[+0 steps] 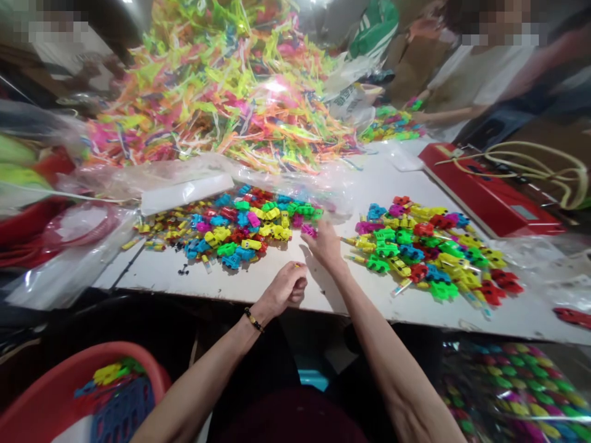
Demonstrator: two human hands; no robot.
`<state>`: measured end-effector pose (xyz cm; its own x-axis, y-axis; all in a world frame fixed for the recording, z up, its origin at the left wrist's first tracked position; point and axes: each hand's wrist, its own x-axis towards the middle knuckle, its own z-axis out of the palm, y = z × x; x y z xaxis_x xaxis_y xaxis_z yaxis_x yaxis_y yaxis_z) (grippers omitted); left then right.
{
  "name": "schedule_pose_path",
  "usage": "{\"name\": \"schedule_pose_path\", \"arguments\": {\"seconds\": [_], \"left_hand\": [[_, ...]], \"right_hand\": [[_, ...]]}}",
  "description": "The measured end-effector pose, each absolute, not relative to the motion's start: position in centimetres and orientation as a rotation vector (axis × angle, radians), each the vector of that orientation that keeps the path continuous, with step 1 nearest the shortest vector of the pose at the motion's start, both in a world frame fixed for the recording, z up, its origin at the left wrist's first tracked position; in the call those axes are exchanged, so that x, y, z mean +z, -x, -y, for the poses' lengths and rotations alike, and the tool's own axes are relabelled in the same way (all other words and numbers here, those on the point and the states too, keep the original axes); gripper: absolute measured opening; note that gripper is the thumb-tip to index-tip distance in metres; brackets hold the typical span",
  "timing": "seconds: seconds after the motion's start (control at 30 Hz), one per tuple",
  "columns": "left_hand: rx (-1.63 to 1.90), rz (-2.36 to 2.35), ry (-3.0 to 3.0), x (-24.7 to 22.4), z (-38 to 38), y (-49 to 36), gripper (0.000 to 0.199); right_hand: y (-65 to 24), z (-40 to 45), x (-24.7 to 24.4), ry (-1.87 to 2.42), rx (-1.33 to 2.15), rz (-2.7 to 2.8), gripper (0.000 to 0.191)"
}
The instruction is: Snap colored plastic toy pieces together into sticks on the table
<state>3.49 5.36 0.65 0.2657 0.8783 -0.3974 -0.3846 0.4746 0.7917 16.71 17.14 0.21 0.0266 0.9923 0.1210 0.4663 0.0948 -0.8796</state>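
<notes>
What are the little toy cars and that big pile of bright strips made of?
The toy cars look like hard moulded plastic: solid bright colours with a glossy shine. The neon strips seem to be thin, see-through plastic, because light glares off them and colours show through, though the exact kind is hard to tell.

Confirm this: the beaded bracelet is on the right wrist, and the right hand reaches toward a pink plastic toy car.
Wrong wrist: the head view shows the beaded bracelet on the left wrist, not the right. The rest stands: the right hand reaches toward a pink plastic toy car.
</notes>
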Motion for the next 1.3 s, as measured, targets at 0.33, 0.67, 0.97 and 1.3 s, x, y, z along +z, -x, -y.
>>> {"name": "schedule_pose_path", "arguments": {"seconds": [0.33,0.67,0.97,1.3], "left_hand": [[1.108,-0.948,-0.739,-0.5,-4.1,-2.3,0.05],[0.92,-1.035,-0.909,-1.1,-3.2,-3.8,0.043],[0.856,-1.087,-0.932,-0.1,-2.9,-3.9,0.049],[0.794,-1.138,-1.117,0.0,-2.4,-4.1,0.031]], "right_hand": [[-19.3,-8.8,-0.9,0.896,1.573,1.165,0.037],[-22.5,-4.7,-0.3,0.961,1.867,1.094,0.05],[-22.7,-4.8,0.2,1.075,1.51,1.271,0.035],[-23.4,-4.6,-0.2,1.133,1.467,1.408,0.032]]}}
